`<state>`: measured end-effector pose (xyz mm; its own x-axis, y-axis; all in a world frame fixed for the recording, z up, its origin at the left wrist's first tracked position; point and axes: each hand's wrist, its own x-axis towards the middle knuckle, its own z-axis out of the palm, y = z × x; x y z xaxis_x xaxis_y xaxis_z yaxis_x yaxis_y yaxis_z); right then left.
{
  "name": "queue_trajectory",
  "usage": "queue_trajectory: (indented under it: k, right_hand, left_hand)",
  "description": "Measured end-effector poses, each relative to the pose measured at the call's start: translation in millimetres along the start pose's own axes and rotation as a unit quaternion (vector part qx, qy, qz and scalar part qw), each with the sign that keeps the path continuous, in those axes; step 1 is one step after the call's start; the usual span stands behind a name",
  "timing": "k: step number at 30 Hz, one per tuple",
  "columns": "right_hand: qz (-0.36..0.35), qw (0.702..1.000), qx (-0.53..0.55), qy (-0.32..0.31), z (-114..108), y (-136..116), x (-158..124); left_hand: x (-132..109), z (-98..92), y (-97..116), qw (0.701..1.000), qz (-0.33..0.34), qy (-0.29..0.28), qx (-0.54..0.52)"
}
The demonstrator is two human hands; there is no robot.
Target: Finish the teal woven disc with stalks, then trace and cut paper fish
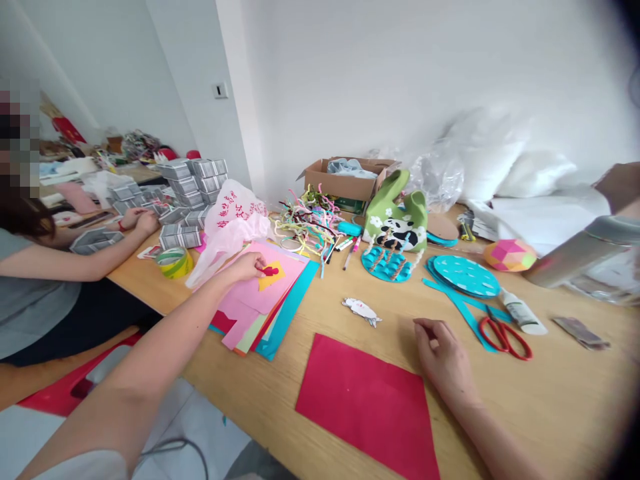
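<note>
"Where's the red cutout (273,271)?"

"On the left, over the yellow piece (269,283), which lies on the pink sheet (253,300). The left hand (249,267) pinches its left end, fingertips close together."

"Which way does it point?"

"Its long axis runs roughly left to right, free end rightward."

"And the right hand (444,357)?"

"On the table (320,310), loosely curled, just right of the red sheet (370,400). I can't tell whether it holds anything. That sheet's long axis slants from far left to near right."
</note>
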<state>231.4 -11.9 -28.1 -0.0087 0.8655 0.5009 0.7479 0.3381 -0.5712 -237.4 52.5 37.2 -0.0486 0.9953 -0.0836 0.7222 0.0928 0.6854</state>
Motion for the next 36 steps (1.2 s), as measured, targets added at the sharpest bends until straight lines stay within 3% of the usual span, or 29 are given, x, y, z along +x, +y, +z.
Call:
queue_trajectory:
  k: [5, 13, 20, 26, 36]
  right_hand:
    - [0.004, 1.0, -0.009, -0.005, 2, 2, 0]
    - [0.017, 0.999, -0.02, -0.018, 1, -1, 1]
    - [0.015, 1.0, -0.021, -0.015, 1, -1, 1]
    - [0.032, 0.999, -0.024, -0.016, 1, -2, 1]
    - [0.052, 0.998, -0.027, -0.015, 0, -4, 1]
  left_hand:
    - [-17, -12.1, 0, 0.994, -0.014, -0.023, -0.107]
    - [-59, -29.1, -5, 0.98, -0.052, -0.004, -0.193]
    - [-75, -30.4, -7, 0.975, -0.084, 0.0, -0.204]
    - [-92, -35.6, -14, 0.971, -0.113, 0.036, -0.209]
    - [-157, -49.2, -50, 0.953, -0.225, 0.089, -0.182]
